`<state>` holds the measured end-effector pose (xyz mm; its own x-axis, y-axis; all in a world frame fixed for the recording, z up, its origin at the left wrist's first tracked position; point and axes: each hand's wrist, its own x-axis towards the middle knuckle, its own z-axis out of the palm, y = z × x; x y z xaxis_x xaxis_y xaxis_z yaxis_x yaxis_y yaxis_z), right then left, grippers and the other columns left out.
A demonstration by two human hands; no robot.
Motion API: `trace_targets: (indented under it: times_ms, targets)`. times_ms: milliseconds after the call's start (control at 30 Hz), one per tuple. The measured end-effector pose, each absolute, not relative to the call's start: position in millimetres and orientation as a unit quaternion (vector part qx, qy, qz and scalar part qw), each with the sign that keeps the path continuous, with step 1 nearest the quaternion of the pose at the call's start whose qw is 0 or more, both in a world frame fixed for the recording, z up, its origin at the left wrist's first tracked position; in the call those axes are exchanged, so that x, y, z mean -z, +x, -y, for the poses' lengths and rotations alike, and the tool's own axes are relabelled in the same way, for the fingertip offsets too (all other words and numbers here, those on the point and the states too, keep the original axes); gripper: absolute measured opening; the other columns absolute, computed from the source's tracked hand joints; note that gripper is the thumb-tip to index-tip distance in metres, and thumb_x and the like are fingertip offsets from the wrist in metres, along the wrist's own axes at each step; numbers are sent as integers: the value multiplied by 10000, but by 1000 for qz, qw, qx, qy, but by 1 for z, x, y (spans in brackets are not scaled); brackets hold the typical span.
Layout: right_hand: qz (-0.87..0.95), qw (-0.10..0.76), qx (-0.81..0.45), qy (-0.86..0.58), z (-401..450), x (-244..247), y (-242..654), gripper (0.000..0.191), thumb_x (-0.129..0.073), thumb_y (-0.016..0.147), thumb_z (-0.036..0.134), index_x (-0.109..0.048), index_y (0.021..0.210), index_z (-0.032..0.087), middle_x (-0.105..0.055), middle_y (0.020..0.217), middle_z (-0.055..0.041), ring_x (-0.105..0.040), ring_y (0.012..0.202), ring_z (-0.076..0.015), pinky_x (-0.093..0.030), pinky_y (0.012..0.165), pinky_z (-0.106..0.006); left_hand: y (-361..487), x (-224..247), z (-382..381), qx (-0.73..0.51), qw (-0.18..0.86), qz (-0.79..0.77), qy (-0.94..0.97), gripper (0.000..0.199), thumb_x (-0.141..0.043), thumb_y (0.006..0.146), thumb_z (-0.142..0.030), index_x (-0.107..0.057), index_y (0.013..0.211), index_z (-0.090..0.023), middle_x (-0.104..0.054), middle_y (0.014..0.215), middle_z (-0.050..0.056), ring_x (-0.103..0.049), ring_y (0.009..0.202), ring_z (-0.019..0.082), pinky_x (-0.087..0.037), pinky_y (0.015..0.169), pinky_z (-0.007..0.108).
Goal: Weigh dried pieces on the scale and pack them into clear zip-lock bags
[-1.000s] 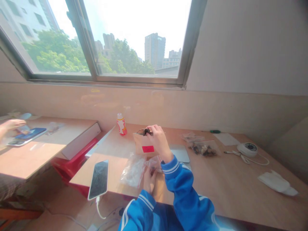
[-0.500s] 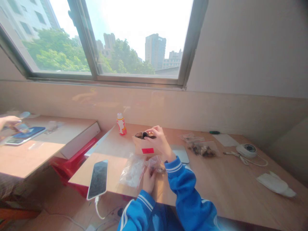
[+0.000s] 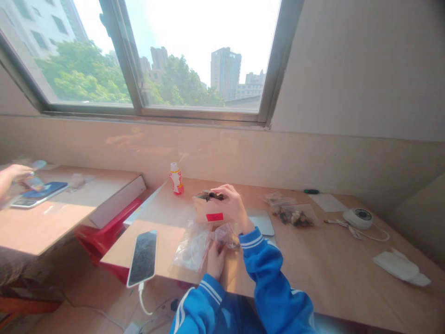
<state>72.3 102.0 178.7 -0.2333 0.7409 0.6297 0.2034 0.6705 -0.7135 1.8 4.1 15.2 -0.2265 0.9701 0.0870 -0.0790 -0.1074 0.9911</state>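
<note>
A tan paper bag point(image 3: 201, 211) with a red label stands on the table, its open top filled with dark, dried-looking pieces point(image 3: 212, 196). Over the right side of that opening, my right hand point(image 3: 233, 204) has its fingers curled down among the pieces; what the fingertips pinch is hidden. Lower down, my left hand point(image 3: 217, 257) is closed on the edge of a small clear zip bag point(image 3: 227, 233), which has a few dark bits in it. Beside it on the left lies a pile of clear plastic bags point(image 3: 190, 248).
Behind the paper bag is a flat silver-white device point(image 3: 261, 222). To the right lie filled zip bags point(image 3: 295, 215), a white camera point(image 3: 358, 218) with its cable and a white cloth point(image 3: 401, 268). A bottle point(image 3: 175, 180) and phone point(image 3: 142, 257) are left. Another person's hand point(image 3: 14, 176) works at the neighbouring table.
My right hand's fingers have shifted slightly at the paper bag's opening, and a dark piece that stood up there now lies lower. My left hand stays on the zip bag.
</note>
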Motion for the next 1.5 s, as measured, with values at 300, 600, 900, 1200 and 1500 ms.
trace_targets:
  times_ms: [300, 600, 900, 1200, 1500]
  targets:
    - [766, 529, -215, -295, -103, -179, 76, 160, -699, 744, 224, -694, 903, 228, -613, 874, -28, -574, 879, -164, -493, 783, -293, 2, -14, -4, -606, 450, -494, 432, 314, -615, 766, -281, -632, 1059, -171, -682, 1105, 119, -624, 1045, 270, -452, 950, 434]
    - [788, 515, -137, -308, -102, -180, 76, 122, -581, 868, 304, -667, 901, 223, -590, 843, -36, -535, 864, -179, -477, 788, -318, 3, -20, -3, -611, 464, -495, 408, 355, -644, 723, -267, -646, 1060, -155, -694, 1084, 122, -625, 1047, 282, -459, 947, 438]
    - [796, 499, -93, -331, -108, -175, 75, 175, -563, 880, 291, -669, 771, 202, -573, 850, -48, -514, 843, -181, -465, 788, -320, 4, -25, -3, -611, 473, -498, 394, 343, -653, 705, -279, -651, 1021, -145, -705, 1055, 124, -643, 1012, 281, -474, 925, 433]
    - [744, 552, -206, -315, -101, -182, 80, 217, -472, 906, 266, -621, 1051, 203, -593, 993, -57, -590, 847, -153, -500, 764, -288, 4, -18, -4, -615, 482, -478, 400, 351, -654, 721, -318, -646, 1026, -144, -703, 1051, 130, -649, 1004, 270, -476, 926, 429]
    - [629, 628, -312, -336, -111, -182, 79, 291, -492, 885, 437, -654, 887, 195, -661, 805, -20, -639, 735, -146, -520, 679, -272, 2, -1, -8, -609, 463, -490, 418, 324, -638, 758, -294, -643, 1050, -154, -684, 1104, 125, -610, 1080, 264, -447, 962, 416]
